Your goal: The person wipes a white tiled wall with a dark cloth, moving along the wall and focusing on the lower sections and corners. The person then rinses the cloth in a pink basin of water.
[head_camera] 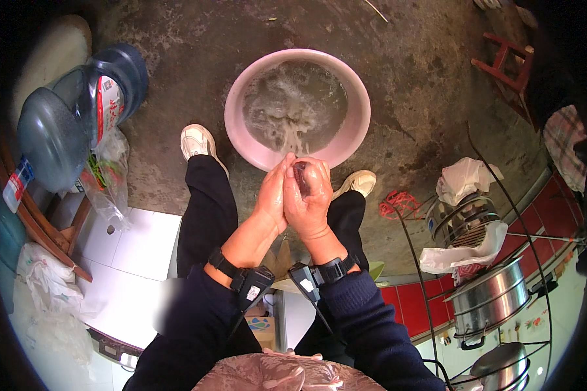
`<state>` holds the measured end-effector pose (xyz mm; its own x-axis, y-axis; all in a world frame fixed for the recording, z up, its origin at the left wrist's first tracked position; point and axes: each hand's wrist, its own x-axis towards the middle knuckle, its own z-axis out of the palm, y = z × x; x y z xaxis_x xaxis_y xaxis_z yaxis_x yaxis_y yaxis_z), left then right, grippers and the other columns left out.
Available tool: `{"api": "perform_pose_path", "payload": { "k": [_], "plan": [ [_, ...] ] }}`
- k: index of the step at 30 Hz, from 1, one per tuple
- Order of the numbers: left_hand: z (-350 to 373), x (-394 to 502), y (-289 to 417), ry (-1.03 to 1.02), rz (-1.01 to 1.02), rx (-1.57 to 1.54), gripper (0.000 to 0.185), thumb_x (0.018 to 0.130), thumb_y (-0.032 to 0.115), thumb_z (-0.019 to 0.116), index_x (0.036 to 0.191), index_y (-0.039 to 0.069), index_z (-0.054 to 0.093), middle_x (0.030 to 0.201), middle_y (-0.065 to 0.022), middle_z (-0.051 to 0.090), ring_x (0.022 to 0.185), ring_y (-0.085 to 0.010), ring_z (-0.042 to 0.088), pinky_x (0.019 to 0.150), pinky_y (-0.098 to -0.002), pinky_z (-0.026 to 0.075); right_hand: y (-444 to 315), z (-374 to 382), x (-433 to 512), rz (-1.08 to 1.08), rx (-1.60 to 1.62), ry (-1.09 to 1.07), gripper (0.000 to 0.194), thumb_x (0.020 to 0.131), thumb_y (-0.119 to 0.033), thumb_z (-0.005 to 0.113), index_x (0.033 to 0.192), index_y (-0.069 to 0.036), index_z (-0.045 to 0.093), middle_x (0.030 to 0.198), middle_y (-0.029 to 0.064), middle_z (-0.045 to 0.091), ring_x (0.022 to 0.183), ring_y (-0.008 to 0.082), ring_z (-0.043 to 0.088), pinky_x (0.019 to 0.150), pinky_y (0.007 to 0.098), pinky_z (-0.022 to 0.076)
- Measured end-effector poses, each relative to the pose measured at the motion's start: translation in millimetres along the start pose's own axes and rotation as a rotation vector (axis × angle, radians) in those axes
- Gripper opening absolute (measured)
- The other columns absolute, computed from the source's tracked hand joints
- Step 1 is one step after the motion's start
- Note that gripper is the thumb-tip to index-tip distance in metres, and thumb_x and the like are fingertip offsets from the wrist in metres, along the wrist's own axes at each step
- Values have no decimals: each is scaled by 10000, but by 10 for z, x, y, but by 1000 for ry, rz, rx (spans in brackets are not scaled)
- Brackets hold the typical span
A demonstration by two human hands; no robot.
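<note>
A pink plastic basin [359, 105] with cloudy, frothy water stands on the concrete floor between my feet. My wet left hand [274, 190] and my wet right hand [309, 188] are pressed side by side over the basin's near rim. A dark reddish, shiny piece [301, 179], too unclear to name, shows within the curled fingers of my right hand. My left hand cups against it from the side; whether it holds anything itself is hidden. Water runs from the fingertips into the basin. Each wrist wears a black strap with a small device.
Large blue water bottles [54, 139] lie at the left, beside a plastic bag [110, 171] with green and red contents. At the right are a red stool [511, 63], red string [398, 204], a wire rack [425, 303] and a steel steamer pot [491, 298]. A person's plaid sleeve [565, 146] shows there.
</note>
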<state>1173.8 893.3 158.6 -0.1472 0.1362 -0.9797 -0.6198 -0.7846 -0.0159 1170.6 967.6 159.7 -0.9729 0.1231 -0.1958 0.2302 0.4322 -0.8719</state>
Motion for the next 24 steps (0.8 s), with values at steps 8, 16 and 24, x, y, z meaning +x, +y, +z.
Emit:
{"api": "perform_pose_path", "payload": {
  "k": [8,16,24],
  "plan": [
    [21,-35,-1,4,18,124,242,968,303,509,1013,93,621,918,1,609,829,-110,583,733,-272,482,40,-14,114,71,54,35,131,726,16,623,697,-17,500,662,141,548,568,323,505,539,362,433],
    [71,-15,37,33,27,163,265,980,272,456,1030,70,620,919,-4,621,823,-121,600,711,-290,479,322,39,203,405,376,-10,253,823,-69,633,654,-27,449,572,63,502,532,141,491,495,317,392],
    [-64,-97,61,112,114,437,548,984,439,457,1353,35,435,1377,-83,474,1277,-218,436,1080,-452,293,813,-632,639,505,-15,-116,331,969,-275,522,1044,34,614,971,117,639,902,207,605,836,314,466]
  ]
}}
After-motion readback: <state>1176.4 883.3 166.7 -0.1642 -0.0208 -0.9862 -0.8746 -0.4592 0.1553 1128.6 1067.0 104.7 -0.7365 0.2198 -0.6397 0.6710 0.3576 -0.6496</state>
